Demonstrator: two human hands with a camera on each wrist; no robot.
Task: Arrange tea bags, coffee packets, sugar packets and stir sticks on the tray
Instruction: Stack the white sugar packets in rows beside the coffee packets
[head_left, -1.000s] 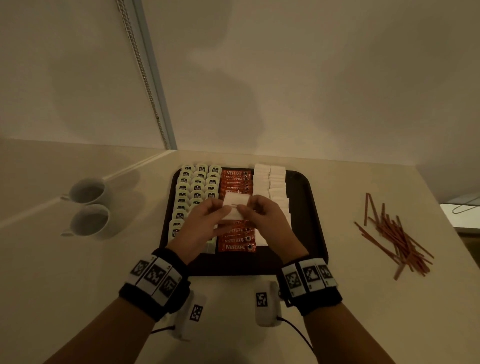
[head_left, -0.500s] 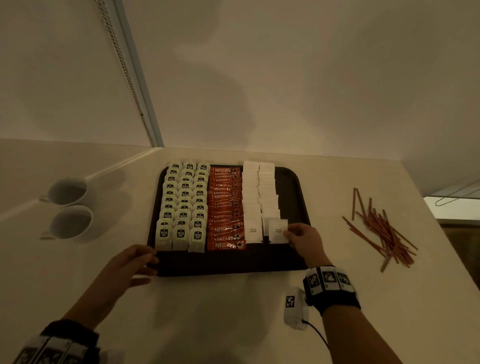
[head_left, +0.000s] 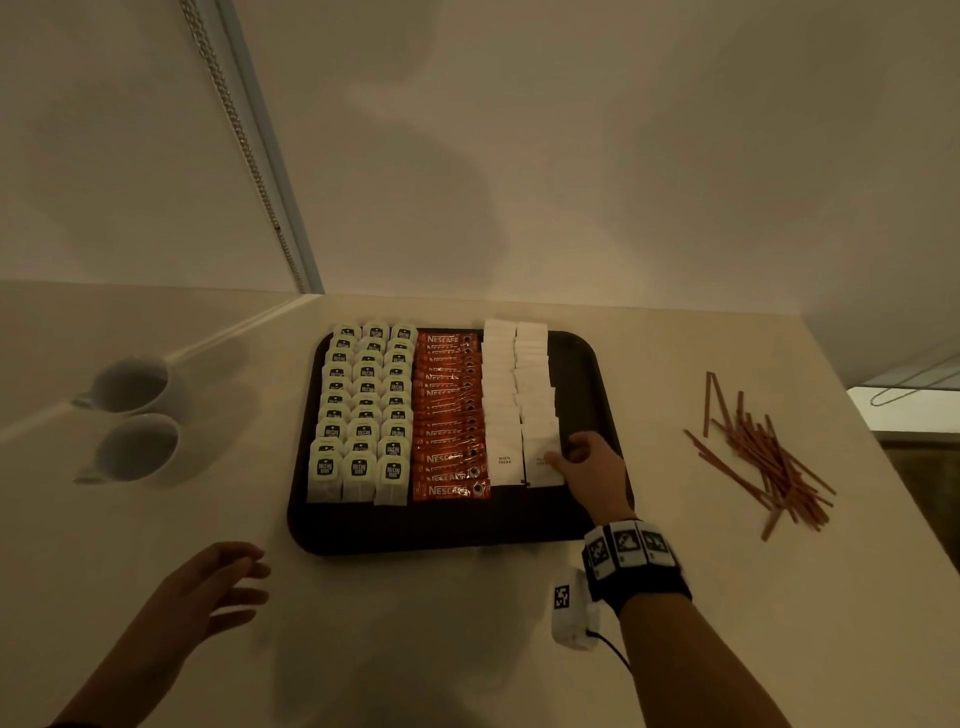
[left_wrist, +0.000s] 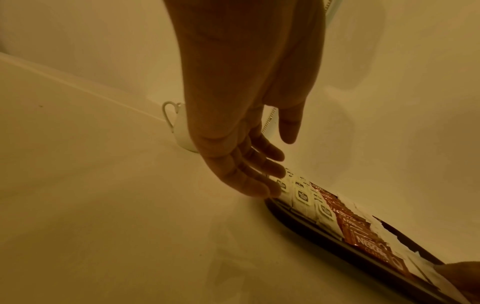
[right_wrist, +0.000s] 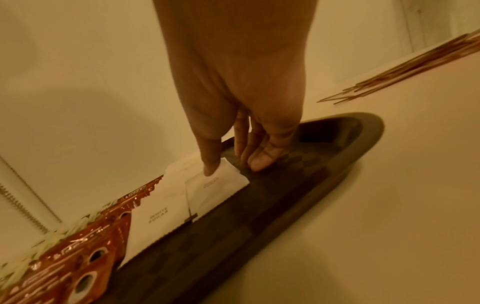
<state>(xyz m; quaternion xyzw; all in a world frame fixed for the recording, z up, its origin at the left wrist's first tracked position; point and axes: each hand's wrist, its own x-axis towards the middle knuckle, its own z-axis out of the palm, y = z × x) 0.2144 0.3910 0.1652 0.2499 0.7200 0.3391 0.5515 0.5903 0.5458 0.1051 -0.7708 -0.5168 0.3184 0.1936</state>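
Tray (head_left: 592, 364) on table (head_left: 467, 649): we count tea bags (head_left: 363, 415), coffee packets (head_left: 449, 415), sugar packets (head_left: 501, 395) in columns | our right hand (head_left: 589, 470) thumb-presses nearest sugar packet (head_left: 540, 465) | left hand (head_left: 208, 592) relaxed, empty, near tray's front-left corner | stir sticks (head_left: 763, 452) right of tray

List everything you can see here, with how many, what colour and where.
tray: one, dark, centre of the counter
tea bags: three columns, pale with dark labels, tray's left part
coffee packets: one column, red, middle of tray
sugar packets: two columns, white, right of the coffee
stir sticks: loose pile, reddish brown, on the counter right of the tray
cups: two, white, left of the tray
left hand: open, near the tray's front left corner
right hand: fingers on the nearest sugar packet
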